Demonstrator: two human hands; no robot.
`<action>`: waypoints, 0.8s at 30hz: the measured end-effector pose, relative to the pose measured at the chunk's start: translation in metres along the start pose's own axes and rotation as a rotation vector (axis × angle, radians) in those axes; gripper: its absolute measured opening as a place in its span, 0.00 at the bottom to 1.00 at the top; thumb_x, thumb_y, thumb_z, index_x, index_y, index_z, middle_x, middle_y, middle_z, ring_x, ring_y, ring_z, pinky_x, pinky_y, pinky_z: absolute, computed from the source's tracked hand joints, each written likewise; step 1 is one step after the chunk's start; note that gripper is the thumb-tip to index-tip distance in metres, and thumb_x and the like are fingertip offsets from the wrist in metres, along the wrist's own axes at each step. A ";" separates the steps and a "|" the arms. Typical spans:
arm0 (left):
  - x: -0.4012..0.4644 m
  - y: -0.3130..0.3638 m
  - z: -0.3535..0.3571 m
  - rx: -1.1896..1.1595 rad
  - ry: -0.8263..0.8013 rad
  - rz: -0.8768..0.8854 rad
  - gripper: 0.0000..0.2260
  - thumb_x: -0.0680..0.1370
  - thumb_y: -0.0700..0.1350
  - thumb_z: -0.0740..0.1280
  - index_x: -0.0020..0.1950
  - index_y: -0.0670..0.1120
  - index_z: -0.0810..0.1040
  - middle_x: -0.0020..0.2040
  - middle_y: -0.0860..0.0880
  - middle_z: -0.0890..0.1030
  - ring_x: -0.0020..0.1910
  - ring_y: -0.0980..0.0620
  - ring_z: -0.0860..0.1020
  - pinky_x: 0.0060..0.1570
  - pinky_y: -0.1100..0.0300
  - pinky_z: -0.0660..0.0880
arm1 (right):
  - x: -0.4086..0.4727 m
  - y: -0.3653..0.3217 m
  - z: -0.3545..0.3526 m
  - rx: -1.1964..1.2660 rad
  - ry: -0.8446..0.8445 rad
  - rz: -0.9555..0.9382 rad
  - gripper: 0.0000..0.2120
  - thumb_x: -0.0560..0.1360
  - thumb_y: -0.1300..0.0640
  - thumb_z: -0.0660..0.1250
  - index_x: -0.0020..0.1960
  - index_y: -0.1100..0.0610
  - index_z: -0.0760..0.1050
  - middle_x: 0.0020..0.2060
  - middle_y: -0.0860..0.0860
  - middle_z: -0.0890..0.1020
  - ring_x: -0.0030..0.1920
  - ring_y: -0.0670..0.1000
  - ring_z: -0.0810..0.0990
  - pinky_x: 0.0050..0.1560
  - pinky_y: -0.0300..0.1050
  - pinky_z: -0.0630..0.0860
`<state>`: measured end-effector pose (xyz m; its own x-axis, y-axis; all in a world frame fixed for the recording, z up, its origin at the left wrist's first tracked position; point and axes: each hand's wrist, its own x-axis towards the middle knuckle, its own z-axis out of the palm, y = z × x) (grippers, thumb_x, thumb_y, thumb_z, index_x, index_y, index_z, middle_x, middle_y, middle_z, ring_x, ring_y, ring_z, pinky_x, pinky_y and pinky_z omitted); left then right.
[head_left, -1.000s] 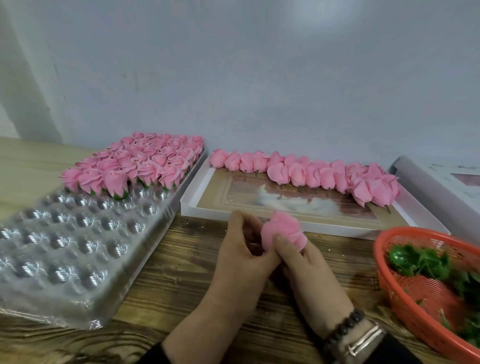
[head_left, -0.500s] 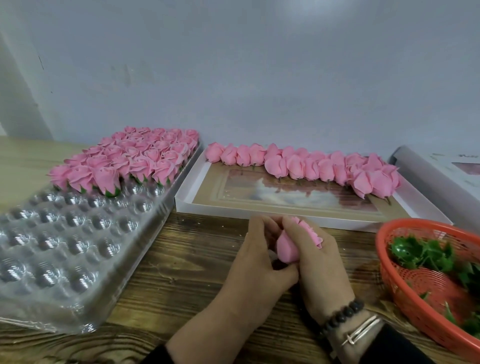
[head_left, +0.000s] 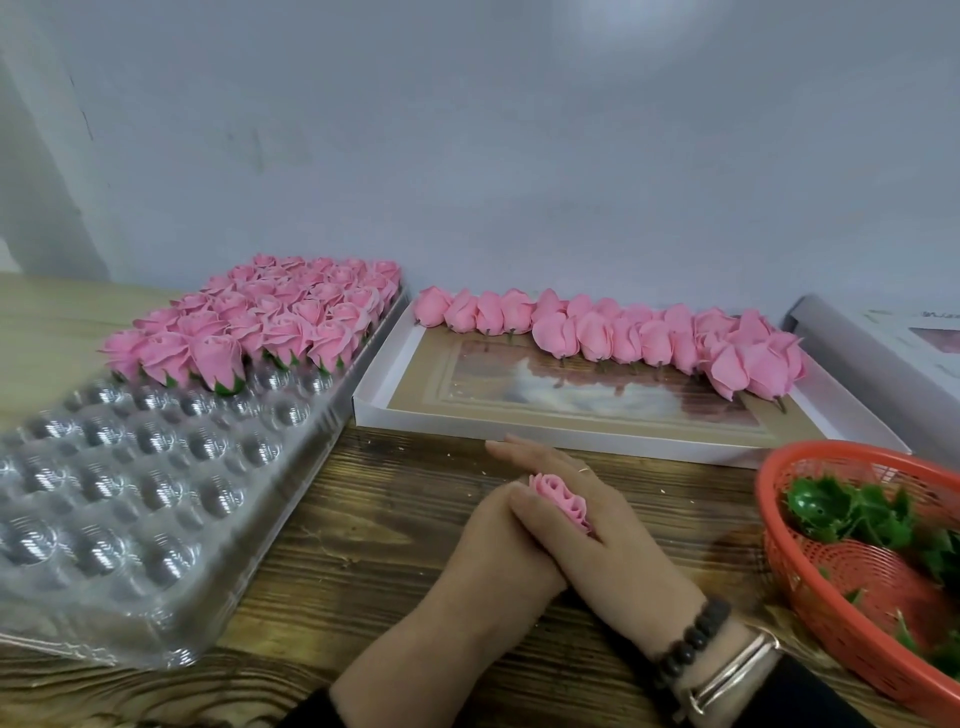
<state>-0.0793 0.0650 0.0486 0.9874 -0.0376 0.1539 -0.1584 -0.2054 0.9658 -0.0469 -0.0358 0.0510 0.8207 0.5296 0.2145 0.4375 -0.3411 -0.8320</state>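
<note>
Hands meet at centre, right hand lying over left hand. Right hand grips a pink rose: the bloom pokes up between its fingers, one finger stretched out on the far side, another tucked against the near side. Left hand sits under and left of the right, knuckles up; its fingertips are covered, so can't tell whether it grips anything. Right wrist has a dark bead bracelet and a metal bangle. Both hands rest low over the wooden table.

Just beyond the hands: a flat white box with a picture on its floor. A row of pink roses lies along its far edge, heads on their sides, bunched thicker at the right end.

Left of the hands: a clear plastic tray with round cups, near cups bare. The far rows are filled with upright roses, green bases showing on the front ones. Tray touches the white box at its far right corner.

Right of the hands: a red mesh basket, cut off by the frame edge, holding green leaves. Beyond the basket, another white box, partly out of view.
</note>
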 end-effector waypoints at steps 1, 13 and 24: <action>0.000 0.000 0.000 -0.021 0.011 0.000 0.08 0.74 0.34 0.67 0.52 0.41 0.79 0.46 0.49 0.83 0.46 0.59 0.80 0.45 0.69 0.75 | 0.000 0.000 0.000 -0.038 -0.009 0.006 0.20 0.68 0.34 0.57 0.60 0.30 0.66 0.63 0.34 0.70 0.65 0.35 0.65 0.70 0.44 0.61; 0.003 0.004 -0.015 -0.727 0.298 -0.047 0.05 0.63 0.38 0.73 0.34 0.46 0.79 0.32 0.48 0.80 0.32 0.56 0.79 0.31 0.66 0.75 | -0.001 0.008 0.007 0.195 0.304 -0.080 0.16 0.63 0.68 0.61 0.44 0.50 0.71 0.41 0.47 0.78 0.47 0.43 0.77 0.45 0.30 0.72; 0.002 0.005 -0.002 -0.848 0.245 -0.153 0.02 0.66 0.38 0.69 0.35 0.43 0.80 0.35 0.44 0.80 0.36 0.51 0.80 0.39 0.61 0.78 | 0.002 0.003 0.019 0.307 0.247 0.032 0.18 0.64 0.68 0.71 0.46 0.51 0.72 0.42 0.44 0.83 0.39 0.36 0.79 0.36 0.27 0.70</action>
<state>-0.0782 0.0658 0.0546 0.9860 0.1608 -0.0432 -0.0638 0.6043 0.7942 -0.0508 -0.0212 0.0397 0.9123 0.3069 0.2713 0.3105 -0.0862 -0.9466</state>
